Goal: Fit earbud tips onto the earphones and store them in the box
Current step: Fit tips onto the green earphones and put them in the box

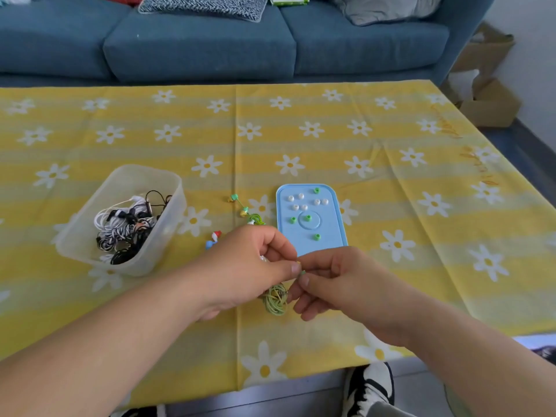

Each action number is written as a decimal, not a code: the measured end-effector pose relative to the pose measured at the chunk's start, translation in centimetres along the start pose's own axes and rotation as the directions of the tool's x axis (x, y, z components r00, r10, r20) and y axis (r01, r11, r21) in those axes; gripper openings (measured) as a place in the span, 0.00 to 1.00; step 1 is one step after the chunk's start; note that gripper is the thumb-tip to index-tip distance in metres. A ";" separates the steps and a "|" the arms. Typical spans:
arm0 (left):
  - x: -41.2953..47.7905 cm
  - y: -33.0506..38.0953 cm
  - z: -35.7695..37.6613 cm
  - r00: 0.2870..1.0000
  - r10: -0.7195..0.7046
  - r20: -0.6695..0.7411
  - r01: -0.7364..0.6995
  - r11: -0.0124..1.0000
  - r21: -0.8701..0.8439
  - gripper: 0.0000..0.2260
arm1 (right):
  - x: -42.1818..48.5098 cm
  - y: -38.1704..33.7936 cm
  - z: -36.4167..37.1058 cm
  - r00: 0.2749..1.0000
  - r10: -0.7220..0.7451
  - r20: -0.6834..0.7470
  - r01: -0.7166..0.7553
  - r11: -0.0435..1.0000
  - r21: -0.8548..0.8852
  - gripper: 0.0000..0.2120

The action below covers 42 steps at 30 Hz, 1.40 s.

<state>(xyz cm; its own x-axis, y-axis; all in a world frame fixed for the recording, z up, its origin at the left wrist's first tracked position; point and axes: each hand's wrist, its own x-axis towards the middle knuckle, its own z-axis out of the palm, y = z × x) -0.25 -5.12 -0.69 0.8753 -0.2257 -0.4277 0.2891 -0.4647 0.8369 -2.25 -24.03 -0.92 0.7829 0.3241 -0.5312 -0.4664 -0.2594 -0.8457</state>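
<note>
My left hand pinches a yellow-green earphone at its bud, and the coiled green cable hangs below my fingers. My right hand meets it fingertip to fingertip, pinching a small green earbud tip against the bud. A light blue lid lies just beyond my hands, holding several white tips and several green tips. A clear plastic box at the left holds a tangle of white and black earphones.
Another green earphone and a red-and-blue earphone lie on the yellow daisy tablecloth between the box and lid. A blue sofa stands behind the table, cardboard boxes at the right. My shoe shows below the table edge.
</note>
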 end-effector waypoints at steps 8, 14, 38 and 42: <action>0.9 0.6 0.9 0.998 0.043 -0.050 -0.046 0.997 -0.054 0.07 | 0.0 0.0 -1.4 0.993 0.039 -0.109 -0.012 0.970 0.243 0.10; 0.5 1.0 1.4 0.994 0.088 -0.071 -0.097 0.987 -0.126 0.06 | -0.2 -0.3 -2.0 0.996 0.031 -0.085 0.001 0.935 0.355 0.11; -0.4 1.3 0.5 0.968 0.084 -0.238 -0.153 0.946 -0.287 0.04 | 1.3 -1.2 -1.1 0.976 -0.004 -0.219 0.112 0.868 0.483 0.13; -0.2 1.5 0.2 0.966 0.062 -0.250 -0.139 0.943 -0.303 0.05 | 1.5 -1.4 -1.2 0.961 -0.017 -0.276 0.136 0.897 0.420 0.12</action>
<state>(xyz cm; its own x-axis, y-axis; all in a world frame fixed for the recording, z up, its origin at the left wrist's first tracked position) -0.09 -5.92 0.56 0.9607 -0.0330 -0.2758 0.2682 -0.1477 0.9520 0.09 -24.30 -0.42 0.8737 0.0649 -0.4821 -0.4850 0.1939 -0.8528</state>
